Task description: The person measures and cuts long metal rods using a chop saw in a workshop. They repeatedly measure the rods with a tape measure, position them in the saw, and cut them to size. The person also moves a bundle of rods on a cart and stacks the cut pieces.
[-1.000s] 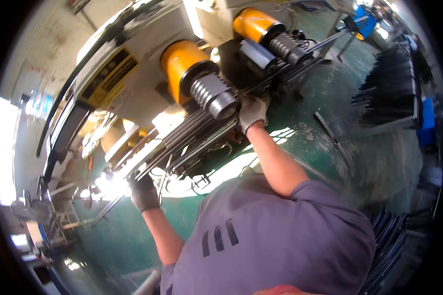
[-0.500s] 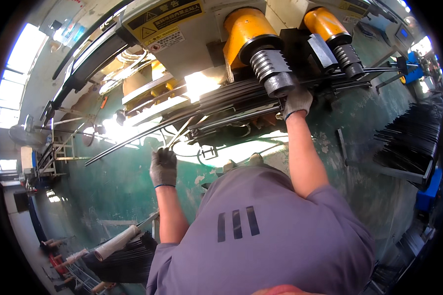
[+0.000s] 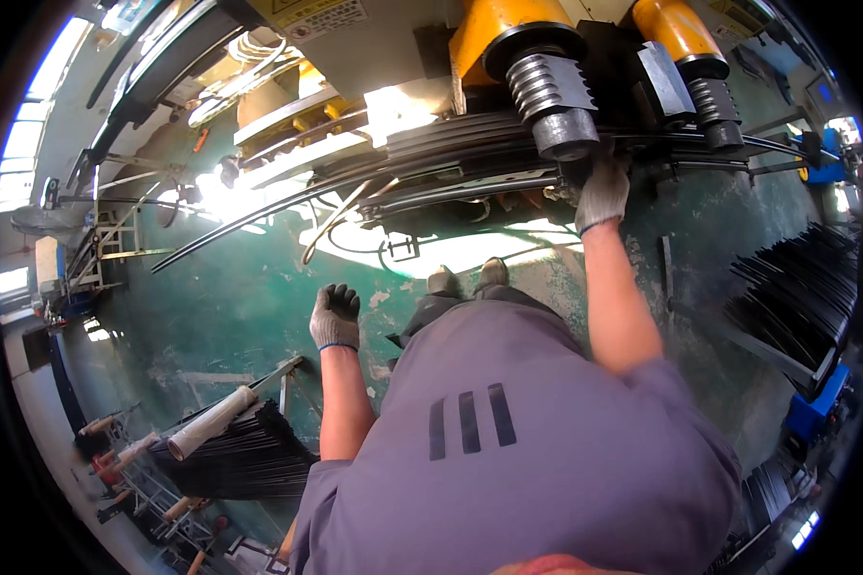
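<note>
My right hand [image 3: 604,196], in a pale knitted glove, reaches to the machine just below the nearer threaded press head [image 3: 564,132]. Its fingers run into the dark gap there, so what they touch is hidden. Long thin black rods [image 3: 288,199] lie along the front of the machine and stick out to the left. Lower and to the left, my left hand [image 3: 337,316] hangs over the green floor in a glove with dark, dirty fingers. Those fingers are curled in, and nothing shows in them.
Orange cylinders [image 3: 518,29] stand above the press heads. On the right, a rack holds a heap of black rods [image 3: 796,297]. Behind me at the left lie another bundle of black rods [image 3: 235,455] and a wrapped roll [image 3: 211,422]. A loose cable [image 3: 331,235] hangs below the machine.
My left hand has drawn back from near the rods and its fingers have curled. My right hand stays under the press head. The view has tilted, so the machine sits higher.
</note>
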Available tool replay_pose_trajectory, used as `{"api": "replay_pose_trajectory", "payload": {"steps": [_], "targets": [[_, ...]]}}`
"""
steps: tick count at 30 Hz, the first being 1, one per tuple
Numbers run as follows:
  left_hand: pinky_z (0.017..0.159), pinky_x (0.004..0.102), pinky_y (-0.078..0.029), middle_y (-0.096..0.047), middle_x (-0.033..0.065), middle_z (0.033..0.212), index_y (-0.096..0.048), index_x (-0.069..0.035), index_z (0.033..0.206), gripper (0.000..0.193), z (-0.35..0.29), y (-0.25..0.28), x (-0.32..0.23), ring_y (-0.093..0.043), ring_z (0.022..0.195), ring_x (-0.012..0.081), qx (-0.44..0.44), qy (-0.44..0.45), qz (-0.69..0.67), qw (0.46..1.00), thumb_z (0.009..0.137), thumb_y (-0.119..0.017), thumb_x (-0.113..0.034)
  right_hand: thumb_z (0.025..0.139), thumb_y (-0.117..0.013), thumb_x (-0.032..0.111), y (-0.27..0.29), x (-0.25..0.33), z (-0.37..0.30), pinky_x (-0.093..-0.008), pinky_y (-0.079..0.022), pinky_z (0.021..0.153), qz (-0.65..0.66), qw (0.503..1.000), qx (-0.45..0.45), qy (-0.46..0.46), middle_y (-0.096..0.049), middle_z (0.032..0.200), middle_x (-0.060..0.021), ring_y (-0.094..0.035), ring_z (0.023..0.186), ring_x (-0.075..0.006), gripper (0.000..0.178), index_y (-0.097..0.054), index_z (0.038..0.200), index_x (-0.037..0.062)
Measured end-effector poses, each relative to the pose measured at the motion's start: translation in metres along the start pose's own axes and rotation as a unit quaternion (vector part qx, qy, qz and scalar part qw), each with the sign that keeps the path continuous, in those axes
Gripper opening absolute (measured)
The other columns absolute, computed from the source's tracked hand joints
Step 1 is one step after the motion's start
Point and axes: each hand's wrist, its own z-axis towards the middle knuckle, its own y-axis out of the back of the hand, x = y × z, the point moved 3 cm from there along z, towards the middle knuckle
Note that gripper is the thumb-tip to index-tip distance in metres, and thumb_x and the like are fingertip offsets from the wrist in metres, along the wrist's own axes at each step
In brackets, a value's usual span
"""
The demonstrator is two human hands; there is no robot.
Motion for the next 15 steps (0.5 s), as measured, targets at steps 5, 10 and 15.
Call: {"api": "replay_pose_trajectory", "payload": {"steps": [5,10,15], "targets": [[0.076,0.043,-0.051,-0.065,0.0102,0.098,-0.065,-0.008,0.112,0.016,-0.02,-0.015,0.062,-0.06,0.086,0.0285,-0.152,0.025,0.078,0.985,0.113,-0.068,-0.024,0.11,-0.062,0.074,0.079,-0.068,-0.051,-0.0452,-0.059,0.092,-0.25,0.965,0.016,-0.078,-0.084,0.109,-0.021,-0.077,0.093,-0.0312,0.085,-0.079,0.122,-0.0079],[0.101,0.0574,-0.062,-0.077,0.0212,0.129,-0.066,-0.002,0.14,0.038,-0.004,0.004,0.103,-0.075,0.112,0.041,-0.13,0.102,0.181,0.97,0.11,-0.074,-0.023,0.11,-0.062,0.069,0.151,-0.158,-0.098,-0.0526,-0.058,0.103,-0.486,0.833,0.116,-0.237,-0.08,0.122,-0.0324,-0.076,0.122,-0.0488,0.079,-0.081,0.122,-0.0065],[0.083,0.0472,-0.067,-0.082,0.0211,0.113,-0.071,0.002,0.131,0.036,0.021,-0.019,0.069,-0.08,0.093,0.0347,-0.099,0.031,0.266,0.958,0.108,-0.073,-0.025,0.108,-0.063,0.065,0.251,-0.232,-0.139,-0.0544,-0.057,0.108,-0.597,0.737,0.085,-0.304,-0.078,0.132,-0.0318,-0.071,0.133,-0.05,0.07,-0.083,0.129,0.001]]}}
